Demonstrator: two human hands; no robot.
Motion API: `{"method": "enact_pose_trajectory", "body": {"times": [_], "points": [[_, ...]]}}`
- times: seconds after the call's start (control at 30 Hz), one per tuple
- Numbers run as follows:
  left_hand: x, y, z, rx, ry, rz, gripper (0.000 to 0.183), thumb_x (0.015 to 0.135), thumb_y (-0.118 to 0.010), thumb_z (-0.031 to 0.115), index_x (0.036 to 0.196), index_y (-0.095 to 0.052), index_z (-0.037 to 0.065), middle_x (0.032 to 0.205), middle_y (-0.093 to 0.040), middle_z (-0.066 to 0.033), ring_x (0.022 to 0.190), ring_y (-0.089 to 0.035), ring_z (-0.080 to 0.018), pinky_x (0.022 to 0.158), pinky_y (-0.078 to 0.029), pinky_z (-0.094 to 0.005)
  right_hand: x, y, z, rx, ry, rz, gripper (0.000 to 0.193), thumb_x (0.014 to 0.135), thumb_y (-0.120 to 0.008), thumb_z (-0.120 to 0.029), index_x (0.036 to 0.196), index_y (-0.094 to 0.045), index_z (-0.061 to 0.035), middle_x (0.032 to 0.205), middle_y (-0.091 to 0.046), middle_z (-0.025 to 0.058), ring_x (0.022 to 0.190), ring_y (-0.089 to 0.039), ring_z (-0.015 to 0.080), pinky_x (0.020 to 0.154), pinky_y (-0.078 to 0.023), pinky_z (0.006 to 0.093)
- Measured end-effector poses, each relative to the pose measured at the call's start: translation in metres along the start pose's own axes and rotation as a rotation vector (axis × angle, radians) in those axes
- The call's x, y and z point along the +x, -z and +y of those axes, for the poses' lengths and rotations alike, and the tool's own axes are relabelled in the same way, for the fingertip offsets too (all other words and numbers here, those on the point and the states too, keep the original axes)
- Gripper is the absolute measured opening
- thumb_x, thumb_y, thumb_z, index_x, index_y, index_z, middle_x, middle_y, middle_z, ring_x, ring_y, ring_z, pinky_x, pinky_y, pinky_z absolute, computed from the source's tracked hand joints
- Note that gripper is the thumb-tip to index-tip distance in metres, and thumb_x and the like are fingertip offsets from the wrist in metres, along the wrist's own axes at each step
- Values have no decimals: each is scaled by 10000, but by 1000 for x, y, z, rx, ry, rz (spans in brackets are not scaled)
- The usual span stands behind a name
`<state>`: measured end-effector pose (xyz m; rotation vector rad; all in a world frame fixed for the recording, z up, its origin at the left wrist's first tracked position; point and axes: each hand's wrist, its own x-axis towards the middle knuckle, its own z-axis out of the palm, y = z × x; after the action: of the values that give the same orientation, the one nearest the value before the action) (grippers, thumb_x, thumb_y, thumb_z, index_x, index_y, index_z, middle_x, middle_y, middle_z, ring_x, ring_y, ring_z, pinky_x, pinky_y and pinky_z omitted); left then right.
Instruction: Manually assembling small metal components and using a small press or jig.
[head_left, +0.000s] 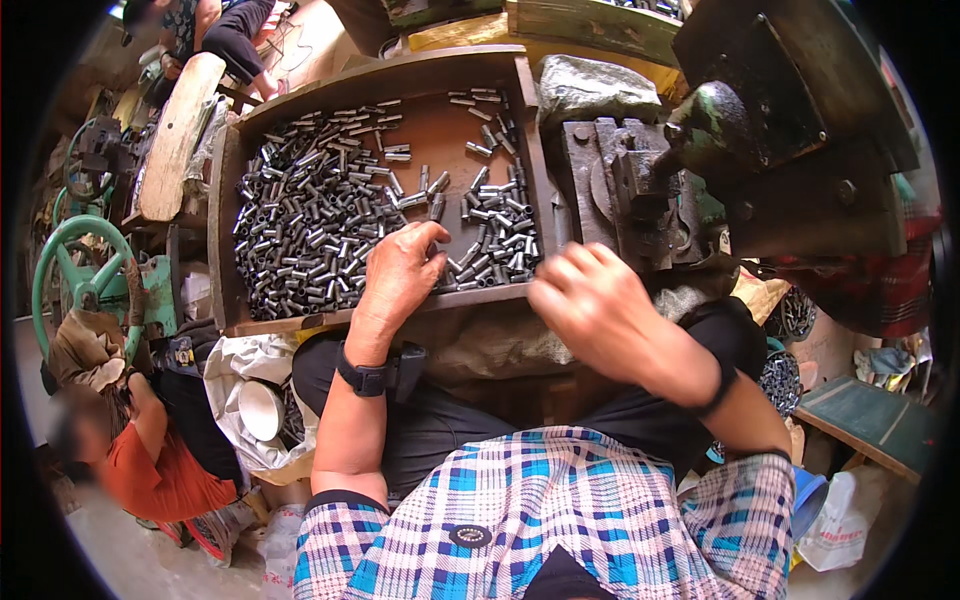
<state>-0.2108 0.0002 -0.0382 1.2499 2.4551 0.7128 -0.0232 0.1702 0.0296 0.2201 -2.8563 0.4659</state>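
A shallow wooden tray (375, 77) in front of me holds many short, dark metal tubes (300, 235), heaped on its left side, with a smaller pile (497, 232) at the right. My left hand (397, 272) is over the tray's near part, thumb and fingers curled together among the tubes; what is between them is hidden. One upright-looking tube (437, 207) shows just beyond its fingertips. My right hand (592, 305) hovers by the tray's near right corner, in front of the machine, fingers bent and smeared by motion. Whether it holds anything does not show.
Right of the tray stands a greasy metal machine (635, 190) with a dark plate (765, 80). A green handwheel (88, 280) and a person in orange (165, 470) are at left. Another person (225, 40) sits far left. A white sack (255, 390) stands beside my left knee.
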Motion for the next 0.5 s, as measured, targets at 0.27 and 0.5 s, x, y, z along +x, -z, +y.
{"method": "enact_pose_trajectory", "body": {"times": [0.27,0.5], "points": [[-10,2,-13,230,-133,-115,221,735,-648,106,953,-610,102,810,-571,-105,797,-601,-312,681,-486,-415,77,-110,28,-34,129,-229,190,751,-566,-112,910,-625,-25,908,-595,118,902,-599,276,716,-503,383],[-5,-2,-12,277,-67,-143,191,755,-663,201,840,-559,65,782,-601,-118,774,-614,-315,679,-488,-433,83,-115,34,-42,95,-289,150,745,-560,-68,879,-607,-21,872,-575,160,815,-631,300,687,-520,388]]}}
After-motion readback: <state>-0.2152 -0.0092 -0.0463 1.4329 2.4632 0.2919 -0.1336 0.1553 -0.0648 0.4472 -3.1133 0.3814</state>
